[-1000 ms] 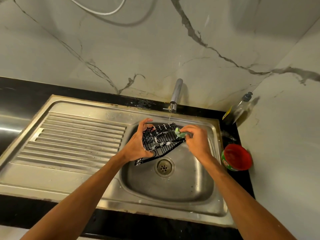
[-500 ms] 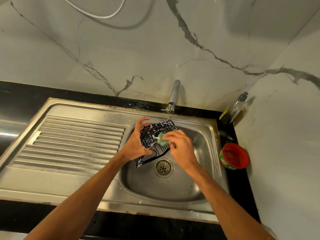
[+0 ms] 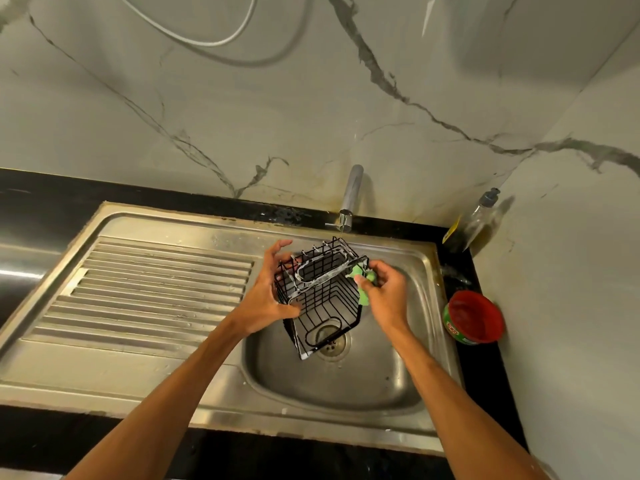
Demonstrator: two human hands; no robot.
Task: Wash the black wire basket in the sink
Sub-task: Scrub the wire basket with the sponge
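Over the sink (image 3: 180, 344), left hand (image 3: 268, 299) grips the wire basket (image 3: 322, 296); right hand (image 3: 386, 299) fingers pinch a green sponge (image 3: 362, 284).

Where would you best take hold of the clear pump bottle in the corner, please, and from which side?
Grip the pump bottle around its body, below the grey pump head, coming from the front left. It leans into the wall corner, so the back and right are blocked, while the sink side looks open.

Walls (image 3: 242, 109) clad in pale marble-look panels with dark grey veining, meeting at a corner on the right. White cable (image 3: 221, 36) loops across the back wall. Black surface (image 3: 41, 199) runs along the wall base; yellowish staining behind the tap (image 3: 351, 192)
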